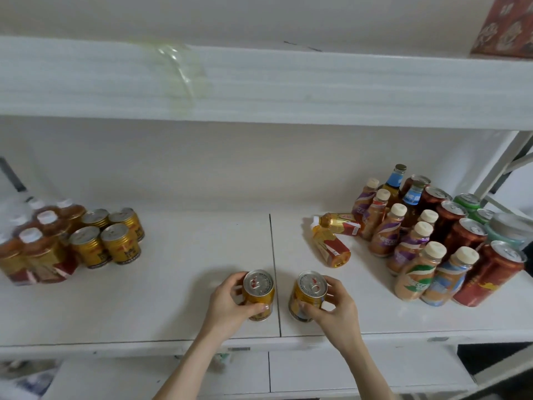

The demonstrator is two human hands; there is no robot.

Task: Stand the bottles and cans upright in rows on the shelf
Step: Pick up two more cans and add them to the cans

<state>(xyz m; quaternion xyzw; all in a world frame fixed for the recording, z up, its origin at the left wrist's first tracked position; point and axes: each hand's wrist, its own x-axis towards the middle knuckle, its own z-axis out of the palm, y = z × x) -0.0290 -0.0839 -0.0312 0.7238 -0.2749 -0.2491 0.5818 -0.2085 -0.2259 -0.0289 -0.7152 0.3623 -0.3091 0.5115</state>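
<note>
The shelf (173, 284) is plain white, with a thin dark seam running down its middle. The two cans (258, 294) at lower centre are gold-yellow with silver tops bearing red marks. At left, a cluster of gold cans (121, 243) sits by amber bottles (40, 255) with white caps and red-and-gold labels. At right, tan bottles (386, 235) carry cream caps and purple, green or blue patterned labels; dark red cans (490, 272) and green cans (467, 202) have silver tops. The box (504, 27) at upper right is red-brown with pale flower patterns.
</note>
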